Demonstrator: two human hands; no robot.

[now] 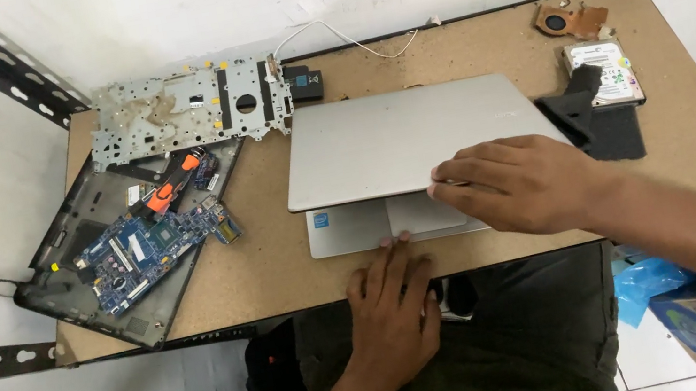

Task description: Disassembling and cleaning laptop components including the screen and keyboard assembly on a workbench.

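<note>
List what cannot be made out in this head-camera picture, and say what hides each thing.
- Silver laptop keyboard and screen: head view, covered by its nearly shut lid.
- Touchpad's right part: under the right hand.
- Grey hard drive: partly behind a black plastic piece.
- Left hand: palm unseen.

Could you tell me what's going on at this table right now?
A person sits at a brown table with a silver laptop in front of them. The right hand grips the front edge of the lid, which is partly open over the base. The left hand rests with its fingertips on the base's front edge. To the left lie a blue circuit board in a dark case shell and a metal frame. At the far right are a hard drive and a copper fan.
</note>
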